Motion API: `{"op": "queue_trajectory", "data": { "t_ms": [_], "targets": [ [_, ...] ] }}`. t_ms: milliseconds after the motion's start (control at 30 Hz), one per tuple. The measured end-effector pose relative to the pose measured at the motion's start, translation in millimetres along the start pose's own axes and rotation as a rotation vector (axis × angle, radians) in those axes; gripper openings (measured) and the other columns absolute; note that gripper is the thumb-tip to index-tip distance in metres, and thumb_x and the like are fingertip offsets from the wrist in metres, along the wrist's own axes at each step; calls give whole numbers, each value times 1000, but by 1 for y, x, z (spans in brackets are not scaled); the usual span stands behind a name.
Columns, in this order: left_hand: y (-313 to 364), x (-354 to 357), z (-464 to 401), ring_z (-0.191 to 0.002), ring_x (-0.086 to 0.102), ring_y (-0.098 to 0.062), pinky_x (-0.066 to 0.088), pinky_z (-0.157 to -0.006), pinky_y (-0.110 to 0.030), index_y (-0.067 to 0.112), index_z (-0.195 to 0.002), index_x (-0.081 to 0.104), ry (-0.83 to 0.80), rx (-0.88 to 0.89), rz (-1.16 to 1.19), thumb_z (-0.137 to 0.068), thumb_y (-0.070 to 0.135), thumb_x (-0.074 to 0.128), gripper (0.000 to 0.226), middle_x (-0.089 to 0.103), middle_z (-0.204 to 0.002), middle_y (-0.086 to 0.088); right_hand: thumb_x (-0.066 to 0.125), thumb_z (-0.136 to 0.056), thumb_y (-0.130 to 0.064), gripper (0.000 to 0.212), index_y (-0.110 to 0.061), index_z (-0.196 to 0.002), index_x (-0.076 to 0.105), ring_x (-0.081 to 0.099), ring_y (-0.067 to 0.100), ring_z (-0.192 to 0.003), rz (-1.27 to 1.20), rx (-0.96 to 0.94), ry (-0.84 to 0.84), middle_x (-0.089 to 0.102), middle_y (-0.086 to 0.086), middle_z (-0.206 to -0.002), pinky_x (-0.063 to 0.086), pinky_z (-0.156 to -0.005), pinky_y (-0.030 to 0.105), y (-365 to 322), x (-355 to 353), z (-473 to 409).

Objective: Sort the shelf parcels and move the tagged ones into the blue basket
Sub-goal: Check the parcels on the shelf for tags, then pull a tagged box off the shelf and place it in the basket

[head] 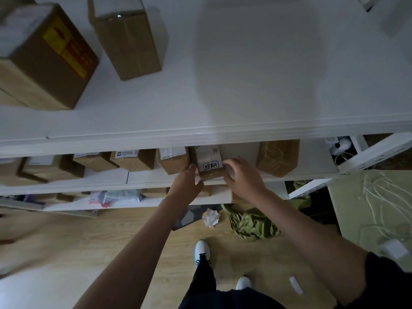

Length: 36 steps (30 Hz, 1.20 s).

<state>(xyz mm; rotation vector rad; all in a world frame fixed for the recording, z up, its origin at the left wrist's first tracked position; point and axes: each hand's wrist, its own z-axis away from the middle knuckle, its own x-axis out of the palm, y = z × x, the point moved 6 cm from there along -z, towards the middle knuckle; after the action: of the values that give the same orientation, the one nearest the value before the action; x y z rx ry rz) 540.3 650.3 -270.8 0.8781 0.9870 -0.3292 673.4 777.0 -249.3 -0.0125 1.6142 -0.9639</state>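
While two hands (215,177) grip, one tagged parcel (209,162)

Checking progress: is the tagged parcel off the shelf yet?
Not yet. The tagged parcel sits at the shelf edge, left hand and right hand gripping its sides.

One handwritten tag is legible.
The parcel (208,162) on the middle shelf carries a white tag (210,166) with boxed handwriting reading roughly "超期" (second character unclear); other labels are too blurred to read.

Green cloth (250,221) and crumpled paper (211,217) on floor.
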Motion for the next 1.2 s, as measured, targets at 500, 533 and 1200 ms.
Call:
{"op": "queue_trajectory", "data": {
  "t_ms": [500, 533, 1200],
  "targets": [
    [2, 1, -19, -91, 67, -25, 57, -72, -37, 17, -115, 55, 83, -44, -163, -83, 47, 70, 46, 69, -107, -2, 78, -77, -28, 85, -20, -147, 30, 50, 25, -122, 22, 55, -218, 48, 4, -132, 54, -93, 44, 22, 33, -50],
    [5, 0, -19, -92, 66, -25, 56, -71, -35, 16, -116, 53, 84, -37, -183, -84, 47, 68, 47, 68, -108, -3, 79, -77, -28, 87, -20, -148, 29, 51, 24, -121, 2, 57, -213, 47, 4, -133, 54, -93, 44, 20, 32, -51],
    [26, 35, 170, -113, 59, -19, 57, -82, -36, 24, -140, 40, 298, -63, 99, -80, 30, 63, 64, 51, -133, 2, 74, -85, -30, 92, -30, -156, 16, 54, 10, -113, -21, -150, -194, 40, -7, -142, 57, -83, 32, -22, 12, 127]
  ]
}}
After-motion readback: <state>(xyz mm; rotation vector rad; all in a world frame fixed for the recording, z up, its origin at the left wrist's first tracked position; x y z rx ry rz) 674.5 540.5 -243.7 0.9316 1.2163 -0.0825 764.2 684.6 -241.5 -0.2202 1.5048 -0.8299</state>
